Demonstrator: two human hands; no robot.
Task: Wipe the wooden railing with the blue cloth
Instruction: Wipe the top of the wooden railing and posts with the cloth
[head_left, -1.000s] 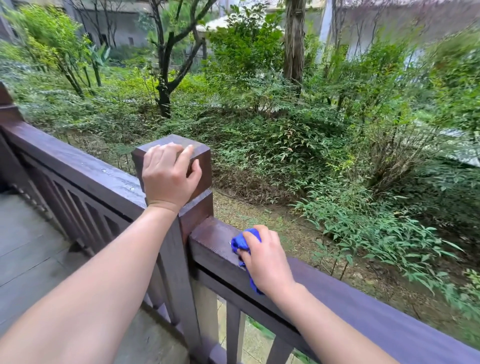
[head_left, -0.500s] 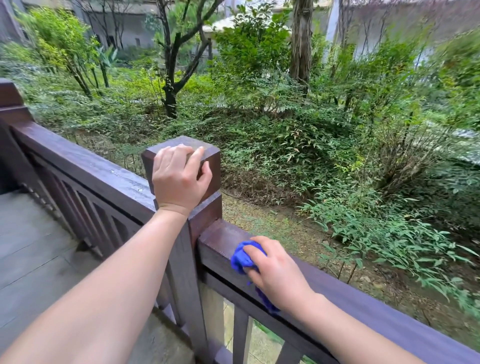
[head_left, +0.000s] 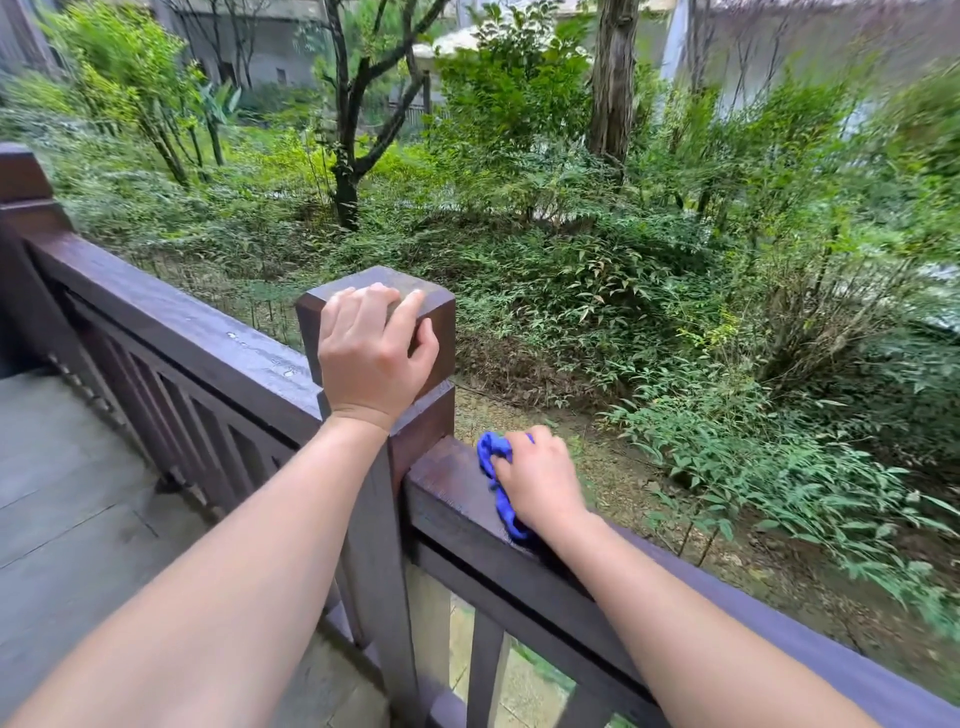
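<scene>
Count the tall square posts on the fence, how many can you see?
2. One post stands in the middle, with the left hand gripping its top. The other post is at the far left edge, partly cut off. More may lie out of view.

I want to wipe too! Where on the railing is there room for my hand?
The top rail left of the post is bare, from the post to the far corner post. The rail behind the right hand, toward the picture's lower right, is bare too. It is crowded at the post: the left hand grips its cap, and the blue cloth sits just beside it.
</scene>
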